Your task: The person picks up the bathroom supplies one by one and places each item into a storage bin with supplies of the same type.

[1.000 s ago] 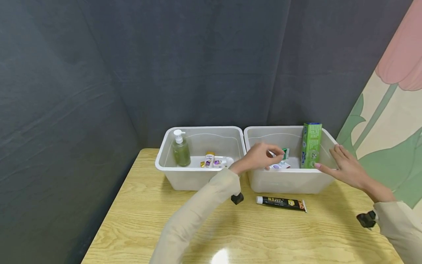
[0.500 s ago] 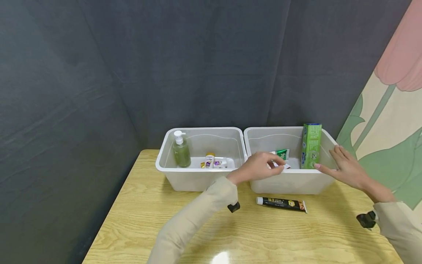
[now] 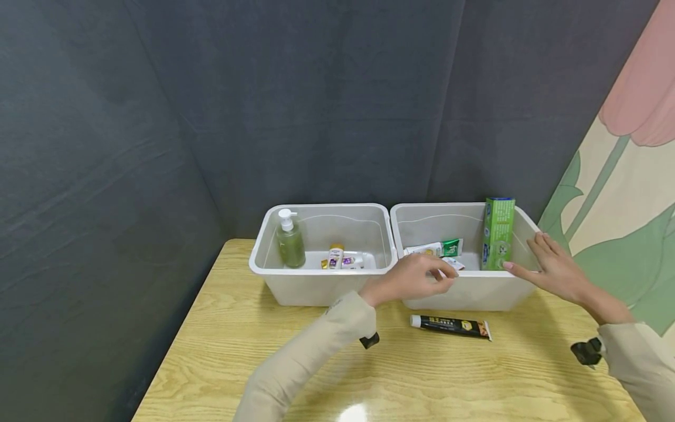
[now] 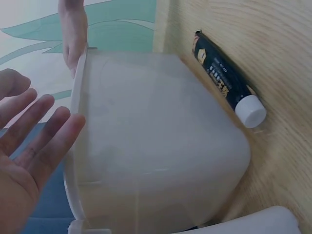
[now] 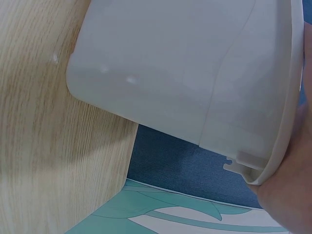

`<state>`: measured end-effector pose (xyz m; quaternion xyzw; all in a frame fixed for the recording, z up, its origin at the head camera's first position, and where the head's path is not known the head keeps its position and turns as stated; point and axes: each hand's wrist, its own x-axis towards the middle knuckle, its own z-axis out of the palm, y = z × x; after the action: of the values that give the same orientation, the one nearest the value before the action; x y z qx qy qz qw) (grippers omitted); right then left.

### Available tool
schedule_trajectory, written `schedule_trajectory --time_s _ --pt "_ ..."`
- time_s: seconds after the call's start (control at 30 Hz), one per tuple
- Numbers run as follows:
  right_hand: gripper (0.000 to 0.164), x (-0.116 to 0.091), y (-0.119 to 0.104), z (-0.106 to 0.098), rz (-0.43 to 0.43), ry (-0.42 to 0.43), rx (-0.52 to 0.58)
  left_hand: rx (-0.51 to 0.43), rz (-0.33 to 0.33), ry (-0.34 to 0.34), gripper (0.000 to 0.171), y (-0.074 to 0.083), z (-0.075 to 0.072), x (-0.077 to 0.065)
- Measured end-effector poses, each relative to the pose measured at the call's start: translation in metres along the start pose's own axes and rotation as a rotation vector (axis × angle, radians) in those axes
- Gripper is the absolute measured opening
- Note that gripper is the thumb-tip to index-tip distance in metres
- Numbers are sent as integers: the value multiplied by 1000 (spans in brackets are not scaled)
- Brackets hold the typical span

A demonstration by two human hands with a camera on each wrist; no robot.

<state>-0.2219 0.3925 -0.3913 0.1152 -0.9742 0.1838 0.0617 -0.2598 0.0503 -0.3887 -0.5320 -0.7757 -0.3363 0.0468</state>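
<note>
My left hand (image 3: 413, 276) hovers at the front rim of the right white bin (image 3: 474, 293), with loosely bent fingers and nothing in them. In the left wrist view, the fingers (image 4: 48, 131) are spread beside that bin's wall. The right hand (image 3: 561, 272) rests on the bin's right corner, thumb at the front rim and fingers along the side rim. Close to that thumb, a green toothpaste box (image 3: 498, 234) stands upright inside. A white and green tube (image 3: 452, 248) lies in the bin, above a white packet (image 3: 454, 264) partly hidden behind the rim.
A black toothpaste tube (image 3: 450, 326) with a white cap lies before the right bin on the wooden table (image 3: 422, 381). The left bin (image 3: 295, 287) holds a green pump bottle (image 3: 290, 245) and several small items, including a yellow-capped bottle (image 3: 335, 257). A dark curtain hangs behind.
My left hand has drawn back from inside the right bin toward its front rim, uncovering the white and green tube. The right hand stays on the corner.
</note>
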Motion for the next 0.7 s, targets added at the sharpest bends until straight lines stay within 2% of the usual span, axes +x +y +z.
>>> schedule_trajectory --time_s 0.4,0.53,0.7 --pt "88 1 0 -2 -10 10 -2 24 -11 -103 22 7 11 -9" --pt "88 1 1 -2 -10 11 -10 36 6 -127 22 4 20 -13" --pt "89 1 2 0 -1 0 -7 -7 -3 -151 22 -3 30 -18"
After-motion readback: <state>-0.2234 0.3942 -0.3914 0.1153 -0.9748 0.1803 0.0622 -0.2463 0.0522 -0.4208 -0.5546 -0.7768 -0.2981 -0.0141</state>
